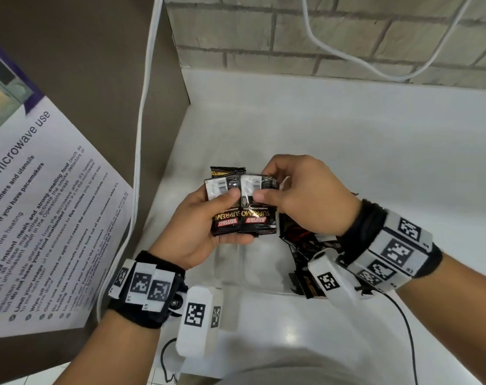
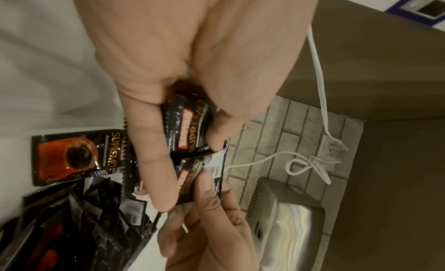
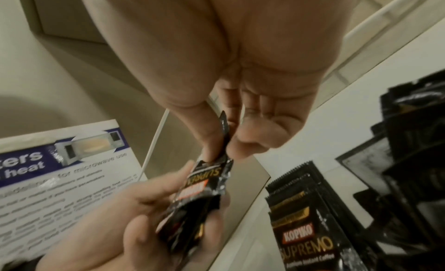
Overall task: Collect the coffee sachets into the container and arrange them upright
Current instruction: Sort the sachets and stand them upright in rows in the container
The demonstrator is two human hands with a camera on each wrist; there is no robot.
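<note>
Head view high, looking down, wrist views close along palms, all sharing the held sachets [image 1: 243, 207].

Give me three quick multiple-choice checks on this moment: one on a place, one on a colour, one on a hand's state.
1. Where is the microwave-use poster?
A. left of the hands
B. on the brick wall
C. under the sachets

2. Main colour of the coffee sachets being held?
A. white
B. black
C. green

3. What is the right hand doing?
A. lying flat on the counter
B. hanging idle
C. pinching a sachet's top edge

Answers: 1 A, it hangs on the brown wall to the left; 2 B, black packs with gold lettering; 3 C, thumb and fingers close on the sachet that the left hand also holds.
</note>
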